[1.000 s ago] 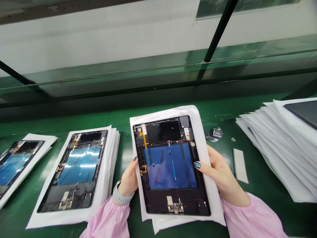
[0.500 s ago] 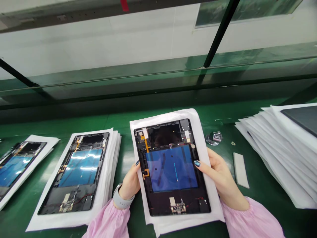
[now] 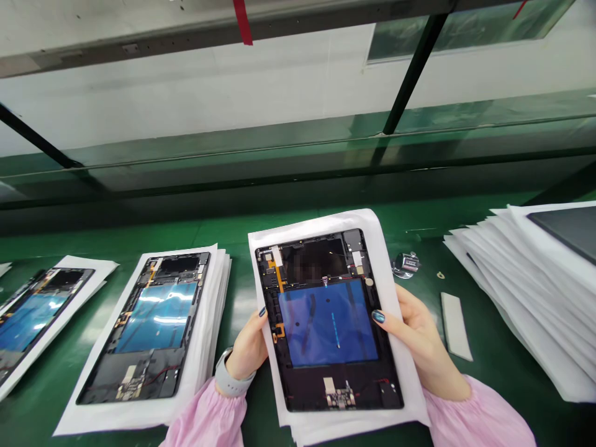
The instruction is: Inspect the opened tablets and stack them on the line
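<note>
Between both hands I hold an opened tablet (image 3: 326, 316) with its blue battery and circuit boards showing, tilted up toward me on white wrapping sheets (image 3: 388, 273). My left hand (image 3: 249, 341) grips the left edge, thumb on the rim and fingers hidden beneath. On the right edge, my right hand (image 3: 419, 335) has its thumb over the frame beside the battery; its other fingers go behind the sheets. To the left, another opened tablet (image 3: 153, 310) lies on a pile of white sheets (image 3: 212, 329).
A third opened tablet (image 3: 37, 310) lies at far left. Right of my hands are a small metal tally counter (image 3: 407, 265), a tiny ring-like bit (image 3: 440, 275) and a pale flat strip (image 3: 455, 326). A tall stack of white sheets (image 3: 521, 298) bears a dark panel (image 3: 568, 230).
The whole view has shifted slightly, so the scene sits a little lower and further right. Both hands keep the same hold on the tablet.
</note>
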Demonstrator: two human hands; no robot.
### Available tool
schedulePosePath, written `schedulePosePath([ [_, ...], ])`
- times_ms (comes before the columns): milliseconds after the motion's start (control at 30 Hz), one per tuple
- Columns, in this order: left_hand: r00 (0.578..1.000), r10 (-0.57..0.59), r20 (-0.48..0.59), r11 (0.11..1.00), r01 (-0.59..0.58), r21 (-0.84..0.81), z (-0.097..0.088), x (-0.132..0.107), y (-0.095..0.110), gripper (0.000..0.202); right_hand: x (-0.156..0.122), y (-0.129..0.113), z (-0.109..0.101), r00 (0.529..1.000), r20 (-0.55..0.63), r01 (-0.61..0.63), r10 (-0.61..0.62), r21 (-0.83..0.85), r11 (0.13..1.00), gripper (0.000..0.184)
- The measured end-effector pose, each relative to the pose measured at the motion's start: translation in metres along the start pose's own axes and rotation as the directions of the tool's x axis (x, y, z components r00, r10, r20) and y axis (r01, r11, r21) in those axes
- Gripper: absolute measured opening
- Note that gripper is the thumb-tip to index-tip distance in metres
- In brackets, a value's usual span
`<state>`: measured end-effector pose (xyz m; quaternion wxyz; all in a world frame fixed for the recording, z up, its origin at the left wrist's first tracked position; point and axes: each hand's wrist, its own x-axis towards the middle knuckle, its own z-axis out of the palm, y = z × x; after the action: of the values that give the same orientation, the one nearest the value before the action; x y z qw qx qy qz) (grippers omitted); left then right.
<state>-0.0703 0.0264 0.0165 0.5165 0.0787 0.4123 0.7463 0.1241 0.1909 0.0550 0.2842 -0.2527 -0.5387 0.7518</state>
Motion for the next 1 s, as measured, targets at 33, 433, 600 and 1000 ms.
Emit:
schedulePosePath([
  [33,1.0,0.0,0.004,1.0,0.0,-0.004,0.0,0.0,0.0,0.025,0.0,0.0,0.0,1.0,-0.001,-0.003,0.003,0.002,1.0,0.042],
  [433,0.997,-0.001,-0.073,1.0,0.001,-0.006,-0.003,0.001,-0.001,0.025,0.005,0.014,-0.01,0.999,0.006,-0.036,0.036,-0.029,0.999,0.054],
  [600,0.997,0.017,-0.076,1.0,-0.018,-0.008,0.001,0.002,-0.001,0.022,0.006,0.011,-0.008,0.999,0.043,-0.015,0.014,0.023,1.0,0.052],
  [1000,0.999,-0.034,0.003,0.999,0.034,0.013,-0.007,0.002,0.0,0.021,0.007,0.009,-0.005,0.999,0.033,-0.029,0.027,0.049,0.998,0.049],
])
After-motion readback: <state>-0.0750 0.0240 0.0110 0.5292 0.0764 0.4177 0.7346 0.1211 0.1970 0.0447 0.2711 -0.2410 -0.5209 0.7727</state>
